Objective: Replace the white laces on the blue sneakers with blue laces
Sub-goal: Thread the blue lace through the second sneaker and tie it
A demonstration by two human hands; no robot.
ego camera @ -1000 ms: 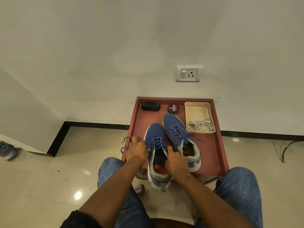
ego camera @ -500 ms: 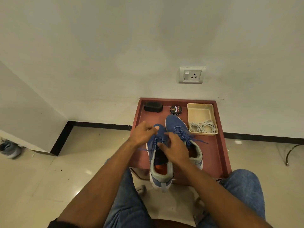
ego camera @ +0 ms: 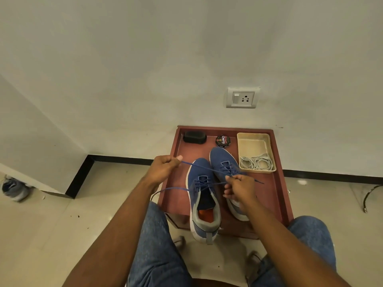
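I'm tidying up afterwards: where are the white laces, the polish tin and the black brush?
white laces (ego camera: 257, 163), head view, middle of the coiled bundle
polish tin (ego camera: 223, 141), head view, centre of the lid
black brush (ego camera: 194, 137), head view, top face

Two hands: a left hand (ego camera: 163, 168) and a right hand (ego camera: 240, 188), each pinching a blue lace in its fingers (ego camera: 178, 158). Two blue sneakers sit on one red table (ego camera: 277, 193): one sneaker (ego camera: 202, 204) between the fingers of both hands, a second sneaker (ego camera: 221, 158) just beyond the right fingers. Beyond them: one cream tray (ego camera: 253, 139) holding a bundle of white laces (ego camera: 257, 163), one round polish tin (ego camera: 223, 141), one black brush (ego camera: 194, 137). One wall socket (ego camera: 242, 97). One grey shoe (ego camera: 14, 189) far left of the fingers.
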